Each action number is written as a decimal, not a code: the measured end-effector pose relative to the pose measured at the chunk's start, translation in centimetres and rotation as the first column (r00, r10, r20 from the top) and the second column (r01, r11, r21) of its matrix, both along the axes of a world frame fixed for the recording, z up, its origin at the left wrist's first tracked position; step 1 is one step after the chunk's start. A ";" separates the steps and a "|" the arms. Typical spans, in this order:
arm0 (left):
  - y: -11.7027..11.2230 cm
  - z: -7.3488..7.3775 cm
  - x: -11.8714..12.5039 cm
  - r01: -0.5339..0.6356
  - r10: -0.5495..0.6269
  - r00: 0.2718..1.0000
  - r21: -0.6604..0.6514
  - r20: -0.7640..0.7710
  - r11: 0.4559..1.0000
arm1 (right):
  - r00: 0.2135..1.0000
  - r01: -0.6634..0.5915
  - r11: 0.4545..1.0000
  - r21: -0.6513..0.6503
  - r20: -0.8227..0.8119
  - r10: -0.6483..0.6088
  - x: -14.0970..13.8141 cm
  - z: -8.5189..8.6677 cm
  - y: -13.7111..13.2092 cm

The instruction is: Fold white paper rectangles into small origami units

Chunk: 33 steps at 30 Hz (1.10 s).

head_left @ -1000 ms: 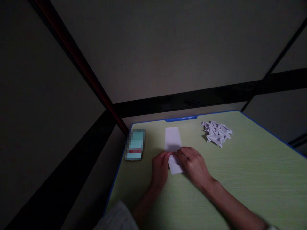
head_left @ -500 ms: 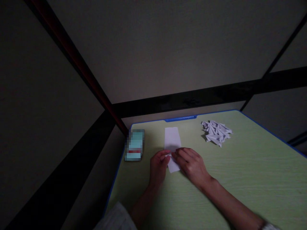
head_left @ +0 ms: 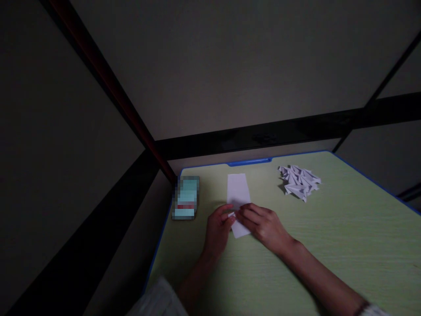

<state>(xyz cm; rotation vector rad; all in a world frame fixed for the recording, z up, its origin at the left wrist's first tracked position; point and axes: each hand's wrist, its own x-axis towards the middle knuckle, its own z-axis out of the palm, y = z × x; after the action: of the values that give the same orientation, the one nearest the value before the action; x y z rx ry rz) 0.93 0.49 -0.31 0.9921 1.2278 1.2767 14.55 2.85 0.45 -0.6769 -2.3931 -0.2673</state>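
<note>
A long white strip of paper (head_left: 237, 189) lies on the pale green table (head_left: 329, 245), running away from me. Both my hands rest on its near part. My left hand (head_left: 217, 229) pinches the paper's left edge with closed fingers. My right hand (head_left: 263, 224) lies over the paper from the right, its fingertips pressed down on a fold at the middle. The near end of the strip shows below my fingers.
A heap of folded white paper shapes (head_left: 299, 181) sits at the back right. A small teal box or pack (head_left: 186, 197), blurred out, lies at the left edge. The table has a blue rim (head_left: 250, 162). Dark beams and walls stand behind.
The hands have shifted only slightly on the paper; my right fingers have slid a little toward the left along the fold. The strip stays in place.
</note>
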 end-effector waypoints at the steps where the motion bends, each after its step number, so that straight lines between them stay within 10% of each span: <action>1: 0.0 0.0 0.0 0.003 -0.003 1.000 0.003 -0.006 1.000 | 1.000 -0.008 1.000 -0.002 -0.002 0.008 0.0 0.0 0.0; 18: 0.0 -0.3 0.3 -0.082 0.081 0.996 0.022 0.042 0.996 | 0.999 0.034 0.999 -0.014 -0.038 -0.034 -0.5 -0.6 -0.2; 33: 0.6 -0.5 -0.2 -0.169 0.169 0.980 -0.002 0.110 0.986 | 0.988 -0.125 0.950 -0.285 -0.125 0.093 -1.0 -0.5 -0.4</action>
<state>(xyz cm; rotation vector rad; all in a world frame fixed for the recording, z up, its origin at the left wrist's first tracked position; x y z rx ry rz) 0.75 1.05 -0.83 0.8248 1.2433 1.4495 13.60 2.46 -0.01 -0.6676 -2.3749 0.1716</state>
